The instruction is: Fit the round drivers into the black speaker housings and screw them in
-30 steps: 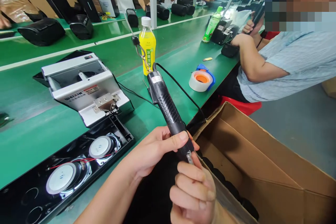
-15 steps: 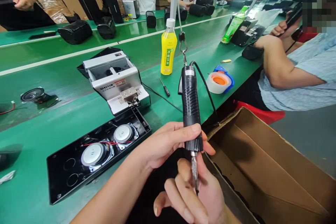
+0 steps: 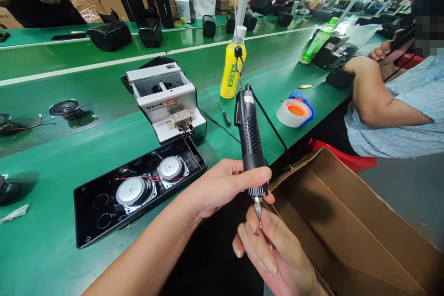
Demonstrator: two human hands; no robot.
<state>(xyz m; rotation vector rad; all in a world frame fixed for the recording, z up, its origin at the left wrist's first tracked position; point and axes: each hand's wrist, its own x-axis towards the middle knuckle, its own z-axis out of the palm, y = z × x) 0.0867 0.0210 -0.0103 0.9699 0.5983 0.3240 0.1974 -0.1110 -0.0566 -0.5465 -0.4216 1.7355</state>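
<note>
My left hand (image 3: 222, 185) grips the lower end of a black electric screwdriver (image 3: 248, 136), which hangs upright from a hook and cable. Just below it, the fingers of my right hand (image 3: 268, 249) pinch the screwdriver's metal bit (image 3: 258, 210). Both hands are over my lap, off the near edge of the green bench (image 3: 52, 249). To their left on the bench lies a black speaker panel (image 3: 138, 187) holding two round silver speakers with red wires.
A silver screw feeder (image 3: 166, 99), a yellow drink bottle (image 3: 231, 67), a small screwdriver (image 3: 224, 113) and a tape roll (image 3: 294, 113) sit behind. An open cardboard box (image 3: 347, 226) stands at my right. A seated person's arm (image 3: 378, 101) rests on the bench at right; other people work across.
The screwdriver swung from a tilt to upright and rose slightly. My right hand shifted from closing around the tip to pinching the bit from below. The view turned left.
</note>
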